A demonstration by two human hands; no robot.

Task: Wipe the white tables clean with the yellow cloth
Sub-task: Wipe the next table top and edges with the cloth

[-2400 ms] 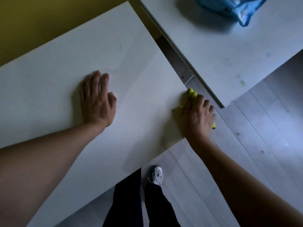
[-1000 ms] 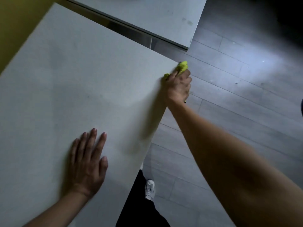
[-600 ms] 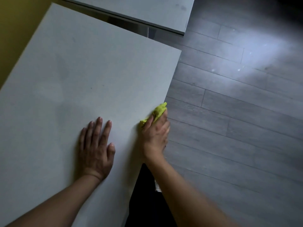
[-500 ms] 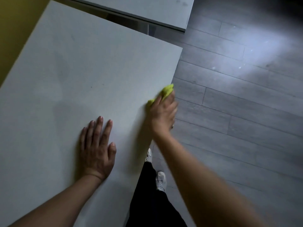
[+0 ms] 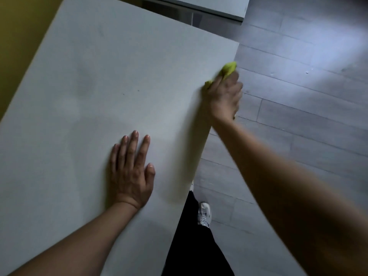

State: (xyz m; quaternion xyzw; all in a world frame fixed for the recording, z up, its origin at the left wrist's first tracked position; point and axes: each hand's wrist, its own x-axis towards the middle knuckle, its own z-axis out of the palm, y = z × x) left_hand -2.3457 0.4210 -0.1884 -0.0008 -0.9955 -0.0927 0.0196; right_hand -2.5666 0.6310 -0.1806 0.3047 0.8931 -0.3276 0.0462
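Observation:
A large white table fills the left and middle of the head view. My right hand is closed on the bunched yellow cloth and presses it against the table's right edge, a little below the far right corner. Most of the cloth is hidden under my fingers. My left hand lies flat on the tabletop with its fingers spread, nearer to me. A second white table shows at the top, across a narrow gap.
Grey plank floor runs along the right of the table. My dark trouser leg and a white shoe stand close to the table's right edge. A yellow wall borders the table at the upper left.
My right hand slid the cloth along the right edge, down toward me and then away again toward the far corner. My left hand stayed flat on the tabletop.

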